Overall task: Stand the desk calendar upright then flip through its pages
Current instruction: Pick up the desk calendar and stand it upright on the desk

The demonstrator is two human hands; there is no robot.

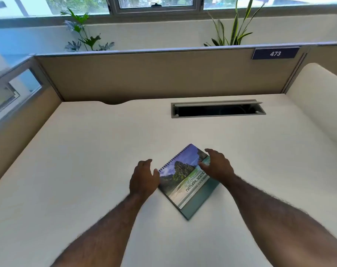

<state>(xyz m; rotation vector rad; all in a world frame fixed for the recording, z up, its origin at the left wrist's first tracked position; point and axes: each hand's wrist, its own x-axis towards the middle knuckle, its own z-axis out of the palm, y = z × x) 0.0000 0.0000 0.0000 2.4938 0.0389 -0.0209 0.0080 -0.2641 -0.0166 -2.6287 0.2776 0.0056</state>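
Note:
The desk calendar (185, 182) lies flat on the white desk (86, 151), turned diagonally, spiral binding along its upper left edge. Its cover shows a rocky island scene with the words "Natural Scenery". My left hand (143, 179) rests beside the calendar's left corner, fingers curled and apart, thumb touching the edge near the spiral. My right hand (216, 165) hovers over the calendar's right corner, fingers spread, covering part of the cover. Neither hand has a grip on it.
An open cable slot (217, 109) with a grey flap sits in the desk at the back right. Beige partition walls (144, 74) enclose the desk on three sides, with a "473" label (275, 53). Plants stand behind the partition.

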